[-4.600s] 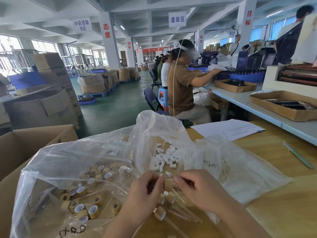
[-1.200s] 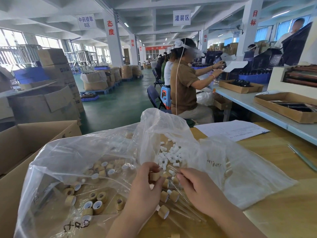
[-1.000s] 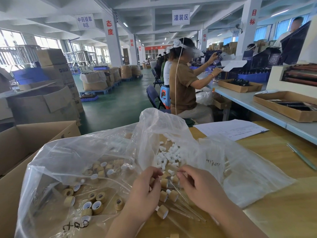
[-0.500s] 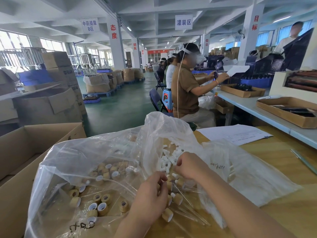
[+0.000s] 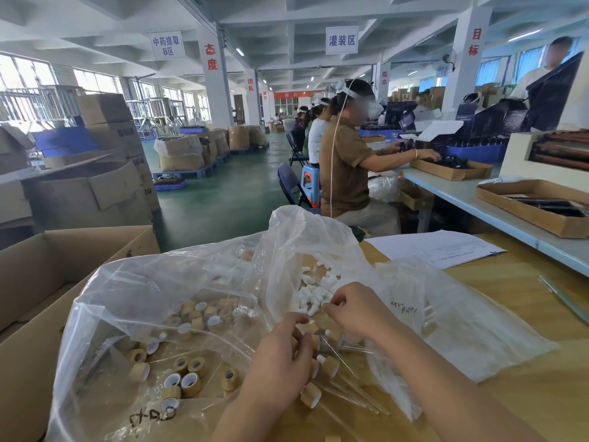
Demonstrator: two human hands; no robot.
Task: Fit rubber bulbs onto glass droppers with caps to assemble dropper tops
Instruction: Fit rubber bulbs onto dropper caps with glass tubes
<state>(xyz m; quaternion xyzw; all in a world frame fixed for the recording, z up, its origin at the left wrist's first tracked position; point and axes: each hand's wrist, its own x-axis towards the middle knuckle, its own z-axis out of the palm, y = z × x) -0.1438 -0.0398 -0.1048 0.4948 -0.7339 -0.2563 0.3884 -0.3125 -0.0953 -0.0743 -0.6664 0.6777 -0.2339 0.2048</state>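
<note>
A pile of small white rubber bulbs [image 5: 314,291] lies inside an open clear bag. My right hand [image 5: 353,311] is at the near edge of that pile and pinches one white bulb in its fingertips. My left hand [image 5: 280,355] is just below, fingers curled round a tan cap [image 5: 315,338] with a glass dropper; most of the cap is hidden. Several capped glass droppers [image 5: 330,366] lie on the table under my hands, one cap [image 5: 310,395] nearest me. Loose tan caps [image 5: 188,371] fill the clear bag [image 5: 153,298] at left.
An open cardboard box [image 5: 47,260] stands at left beside the wooden table [image 5: 526,393]. A paper sheet [image 5: 436,248] and a pen [image 5: 564,298] lie at right. Other seated workers and a long bench with cardboard trays [image 5: 538,212] are beyond.
My right hand left the capped dropper, reached forward into the bulb pile, and now pinches a bulb. My left hand stayed low with the cap.
</note>
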